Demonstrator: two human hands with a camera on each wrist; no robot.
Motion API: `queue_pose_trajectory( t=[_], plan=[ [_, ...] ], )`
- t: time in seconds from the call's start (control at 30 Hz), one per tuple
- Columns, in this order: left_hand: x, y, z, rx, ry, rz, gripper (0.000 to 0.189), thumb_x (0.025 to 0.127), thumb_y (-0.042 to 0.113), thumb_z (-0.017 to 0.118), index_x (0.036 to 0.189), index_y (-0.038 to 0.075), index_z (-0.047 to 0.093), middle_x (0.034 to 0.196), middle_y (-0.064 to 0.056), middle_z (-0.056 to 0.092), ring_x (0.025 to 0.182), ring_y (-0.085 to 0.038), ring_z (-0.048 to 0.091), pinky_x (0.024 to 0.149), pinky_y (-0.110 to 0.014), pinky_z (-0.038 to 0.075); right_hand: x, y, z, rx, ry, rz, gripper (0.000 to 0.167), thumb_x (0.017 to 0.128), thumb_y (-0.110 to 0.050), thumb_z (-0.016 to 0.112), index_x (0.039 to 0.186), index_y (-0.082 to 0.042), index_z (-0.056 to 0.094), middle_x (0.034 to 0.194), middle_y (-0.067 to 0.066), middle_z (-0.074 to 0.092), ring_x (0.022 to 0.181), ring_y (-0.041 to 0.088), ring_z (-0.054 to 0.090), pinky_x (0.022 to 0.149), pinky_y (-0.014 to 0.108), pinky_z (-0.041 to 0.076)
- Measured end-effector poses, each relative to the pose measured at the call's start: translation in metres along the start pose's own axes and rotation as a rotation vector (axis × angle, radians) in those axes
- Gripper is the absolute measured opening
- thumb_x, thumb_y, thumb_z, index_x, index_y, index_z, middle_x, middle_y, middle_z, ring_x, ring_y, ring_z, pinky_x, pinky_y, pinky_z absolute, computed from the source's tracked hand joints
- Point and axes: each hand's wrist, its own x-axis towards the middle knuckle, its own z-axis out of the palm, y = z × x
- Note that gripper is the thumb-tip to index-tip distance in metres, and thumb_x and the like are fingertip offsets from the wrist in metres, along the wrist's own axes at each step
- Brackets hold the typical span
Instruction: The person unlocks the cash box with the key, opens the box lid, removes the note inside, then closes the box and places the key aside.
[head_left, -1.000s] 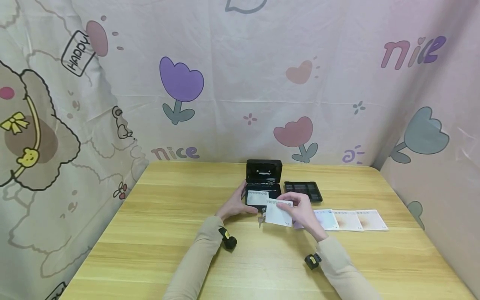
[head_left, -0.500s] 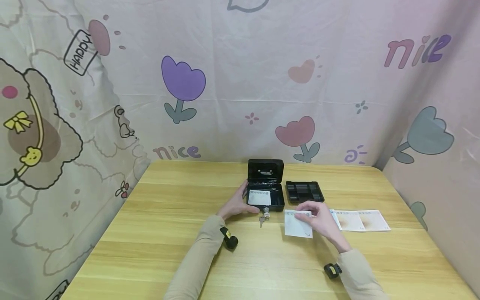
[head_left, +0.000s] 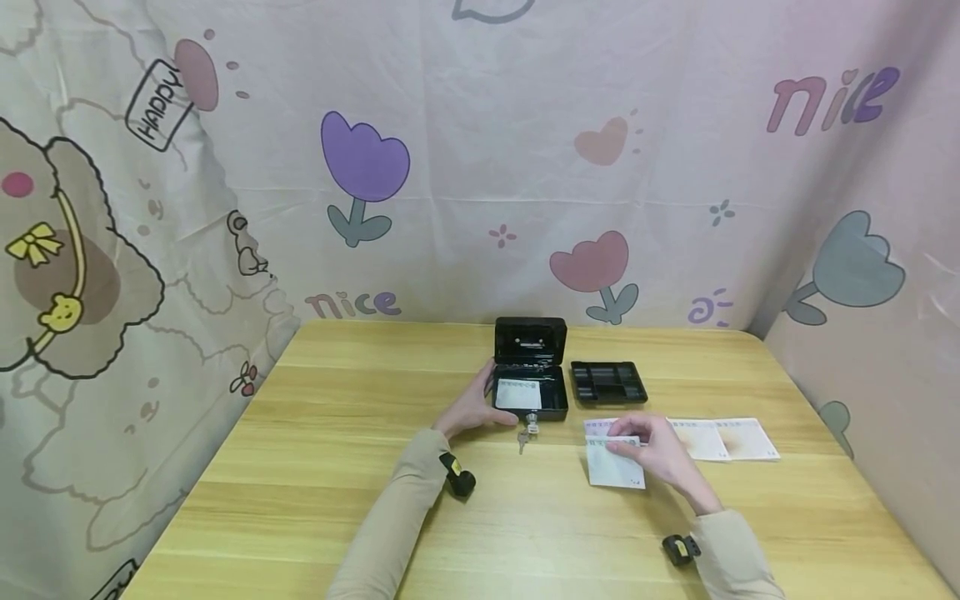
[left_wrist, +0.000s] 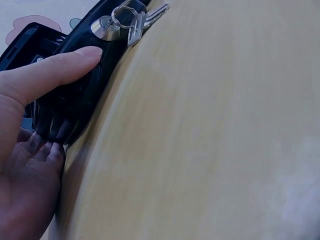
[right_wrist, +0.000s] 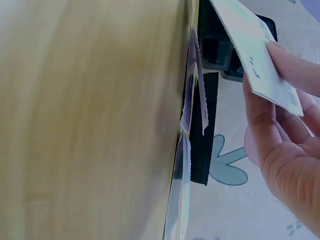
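Observation:
An open black cash box stands at the table's back middle, its lid tipped up. My left hand holds its left front corner; in the left wrist view the thumb lies along the front and the fingers touch the side. A pale folded banknote lies inside the box. Keys hang from its front lock. My right hand pinches another pale folded banknote by its upper edge. That note is raised in front of a purplish folded banknote on the table, partly hiding it.
A black compartment tray lies right of the box. Brown-tinted folded banknotes continue the row rightward, partly behind my right hand. A patterned cloth hangs behind the wooden table.
My right hand has moved right and nearer, away from the box, carrying the pale banknote to the left end of the row. My left hand has stayed on the box.

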Motion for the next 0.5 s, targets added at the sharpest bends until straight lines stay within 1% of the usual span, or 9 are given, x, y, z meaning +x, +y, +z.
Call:
queue_pose_trajectory(
  t=[0.17,0.27,0.37,0.5],
  plan=[
    [-0.0012,0.0031,0.0008,-0.031,-0.002,-0.001,0.128,0.071,0.009,0.090,0.161,-0.001,-0.001,0.170,-0.020,0.001,0.157,-0.038,0.012,0.130,-0.046,0.014,-0.0024,0.0047,-0.0031,0.004,-0.053,0.045,0.013,0.082,-0.006,0.078,0.091,-0.002,0.070,0.083,0.007,0.071,0.073,0.002,0.062,0.069,0.019,0.055],
    [-0.0016,0.0038,0.0008,-0.025,-0.001,-0.003,0.128,0.071,0.009,0.090,0.161,0.000,-0.001,0.170,-0.020,0.001,0.157,-0.038,0.012,0.130,-0.046,0.014,-0.0030,0.0069,-0.0036,-0.010,-0.068,0.062,0.011,0.081,-0.005,0.078,0.089,-0.001,0.070,0.081,0.007,0.070,0.072,0.003,0.062,0.069,0.019,0.054],
    [-0.0021,0.0046,0.0008,-0.018,0.000,-0.005,0.128,0.071,0.011,0.090,0.161,0.000,-0.001,0.170,-0.020,0.001,0.157,-0.038,0.012,0.130,-0.046,0.015,-0.0033,0.0084,-0.0040,-0.042,-0.078,0.063,0.008,0.081,-0.003,0.077,0.086,-0.003,0.070,0.080,0.005,0.070,0.073,0.003,0.062,0.071,0.018,0.054],
    [-0.0032,0.0055,0.0011,-0.015,0.004,-0.013,0.127,0.072,0.011,0.089,0.161,0.001,0.000,0.170,-0.019,0.001,0.157,-0.038,0.012,0.130,-0.046,0.015,-0.0039,0.0084,-0.0043,-0.098,-0.104,0.041,0.007,0.082,-0.003,0.076,0.083,-0.006,0.070,0.079,0.002,0.069,0.073,0.001,0.060,0.070,0.018,0.053]
  ],
)
